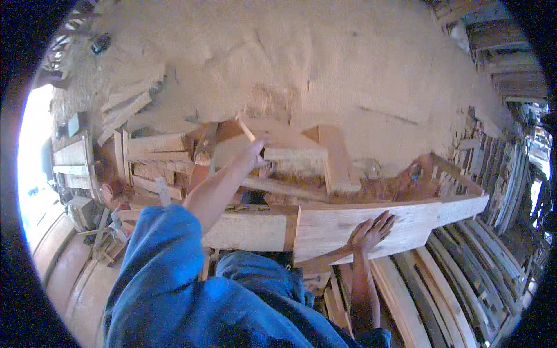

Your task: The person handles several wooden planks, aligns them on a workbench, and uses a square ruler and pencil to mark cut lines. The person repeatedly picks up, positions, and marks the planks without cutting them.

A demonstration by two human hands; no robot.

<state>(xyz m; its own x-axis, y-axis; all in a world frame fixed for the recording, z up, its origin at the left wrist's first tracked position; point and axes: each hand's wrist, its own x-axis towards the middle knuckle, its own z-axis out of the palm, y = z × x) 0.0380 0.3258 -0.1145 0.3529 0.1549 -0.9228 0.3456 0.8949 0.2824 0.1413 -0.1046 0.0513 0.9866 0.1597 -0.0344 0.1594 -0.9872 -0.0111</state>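
My left hand (259, 153) reaches forward over the wooden frame, fingers closed round the near end of a thin pale wooden strip (246, 127). The strip points up and away; its lower end is hidden in the hand. My right hand (369, 233) lies with outstretched fingers against a wide pale board (339, 225), which stands on edge in front of me, tilted toward me. Beyond it, a short thick plank (338, 162) and a crosspiece (296, 154) form a corner to the right of my left hand.
Stacked timber offcuts (156, 144) lie to the left of my left arm. Long boards (406, 290) fan out at lower right. More stacked wood (505, 52) stands at far right. Sawdust-covered ground (348, 64) stretches beyond, with loose planks (133, 104) at its left.
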